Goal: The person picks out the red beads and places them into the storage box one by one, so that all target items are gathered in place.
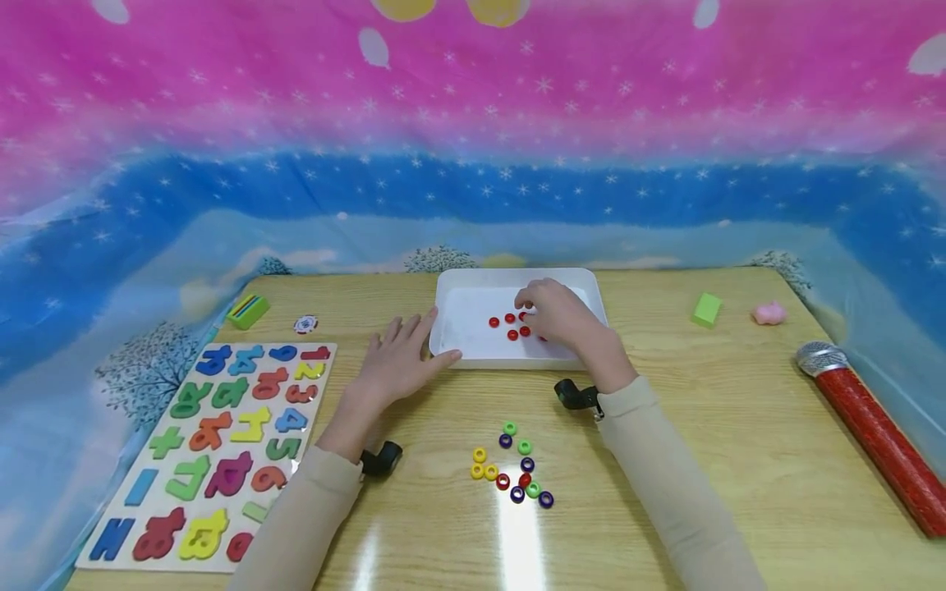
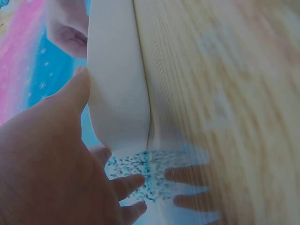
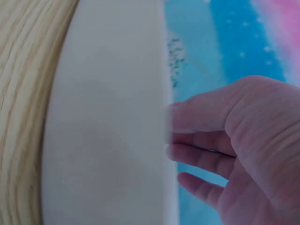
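A white tray (image 1: 473, 355) stands at the far middle of the table with several red beads (image 1: 512, 335) inside. My right hand (image 1: 559, 316) reaches over the tray's near wall, and its bent thumb and fingers pinch at a red bead (image 1: 522, 317). In the right wrist view, the wall hides the fingertips of the right hand (image 3: 248, 140). My left hand (image 1: 399, 359) lies at the tray's near left corner, fingers spread. In the left wrist view, the thumb of the left hand (image 2: 51, 140) touches the tray's rim (image 2: 117, 75).
Loose yellow beads (image 1: 479, 455), purple beads (image 1: 546, 499), green beads (image 1: 524, 447) and red ones lie nearer me. A puzzle board (image 1: 158, 427) is left; a red microphone (image 1: 879, 443), green block (image 1: 707, 310) and pink pig figure (image 1: 769, 313) are right. A poker chip (image 1: 305, 324) lies behind the board.
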Demonstrator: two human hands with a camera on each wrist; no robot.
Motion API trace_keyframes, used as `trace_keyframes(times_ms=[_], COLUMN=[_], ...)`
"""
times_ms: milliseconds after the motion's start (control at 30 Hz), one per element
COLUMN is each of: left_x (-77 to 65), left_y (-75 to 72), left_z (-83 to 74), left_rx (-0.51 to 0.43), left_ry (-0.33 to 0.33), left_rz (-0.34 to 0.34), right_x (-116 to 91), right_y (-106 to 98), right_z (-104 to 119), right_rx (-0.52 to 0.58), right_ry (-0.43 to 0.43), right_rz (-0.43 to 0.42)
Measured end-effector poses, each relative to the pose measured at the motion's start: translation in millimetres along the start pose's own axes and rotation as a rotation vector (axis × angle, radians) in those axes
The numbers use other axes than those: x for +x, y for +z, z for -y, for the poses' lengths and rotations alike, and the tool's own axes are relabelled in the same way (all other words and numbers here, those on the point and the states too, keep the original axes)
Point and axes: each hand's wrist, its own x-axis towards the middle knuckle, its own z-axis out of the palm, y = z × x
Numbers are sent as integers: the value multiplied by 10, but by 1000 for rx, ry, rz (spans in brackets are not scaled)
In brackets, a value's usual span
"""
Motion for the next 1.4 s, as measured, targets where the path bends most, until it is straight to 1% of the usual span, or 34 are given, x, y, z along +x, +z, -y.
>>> trace_keyframes(times_ms=[67, 167, 300, 433, 567, 667, 900, 1000, 1100, 1200, 1333, 1400], left_x=[1, -2, 0, 9, 10, 7, -3, -3, -10, -20, -25, -24], left_y=[10, 25, 24, 2, -14, -20, -15, -26, -34, -37, -38, -35], left_z=[8, 16, 10, 2, 5, 6, -6, -14, -14, -12, -16, -19], left_rx=[0, 1, -9, -8, -7, -8, -10, -10, -12, -17, -22, -24], left_ry=[-7, -11, -3, 1, -3, -7, -7, -8, -7, -4, -3, -4], left_rz=[-3, 7, 13, 1, 1, 3, 12, 5, 2, 5, 15, 20], right_x=[-49, -156, -352, -552, -730, -873, -1193, -1281, -1346, -1394, -1432, -1438], right_y=[-41, -92, -145, -156, -101, -58, 62, 118, 190, 266, 341, 370], right_z=[16, 37, 78, 159, 255, 345, 598, 702, 792, 848, 876, 883], right_rx=[18, 18, -14, -59, -111, -112, -79, -84, -115, -156, -194, -209], right_ry=[-24, -59, -110, -196, -321, -396, -509, -567, -611, -655, -682, -683], right_rz=[11, 39, 57, 47, 30, 48, 207, 239, 249, 234, 203, 193])
